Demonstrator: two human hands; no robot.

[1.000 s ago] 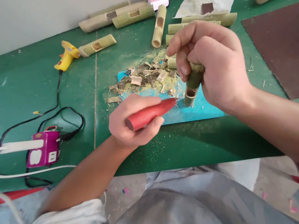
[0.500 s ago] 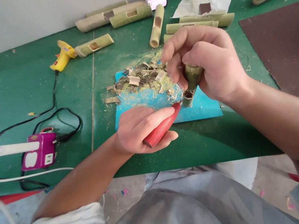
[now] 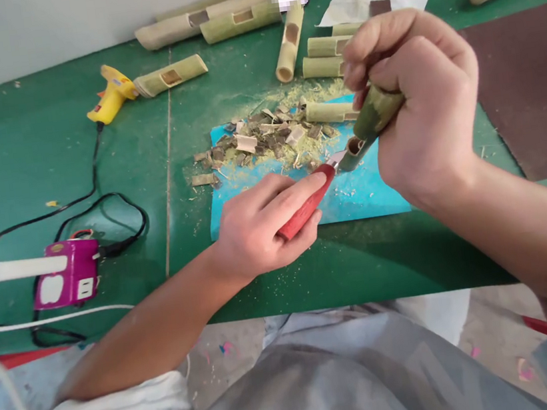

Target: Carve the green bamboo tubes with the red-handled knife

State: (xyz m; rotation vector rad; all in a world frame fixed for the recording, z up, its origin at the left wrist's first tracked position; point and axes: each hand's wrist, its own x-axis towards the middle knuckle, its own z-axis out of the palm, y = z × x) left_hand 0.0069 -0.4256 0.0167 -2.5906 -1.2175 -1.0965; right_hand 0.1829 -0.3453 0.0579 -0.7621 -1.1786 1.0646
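Fingers of the left hand (image 3: 256, 227) grip a red-handled metal knife (image 3: 306, 213), its blade (image 3: 337, 158) at the cut opening (image 3: 355, 147) of a hollow green bamboo tube (image 3: 376, 111) clasped by the right hand (image 3: 431, 97) above a flat blue sheet (image 3: 374, 202); short, light strokes clear of that hand look wisest from here.

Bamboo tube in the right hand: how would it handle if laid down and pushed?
The bamboo tube would likely roll, given its rounded shape. Probably light for its size: the cut opening shows a hollow inside. Likely stiff: no bend shows.
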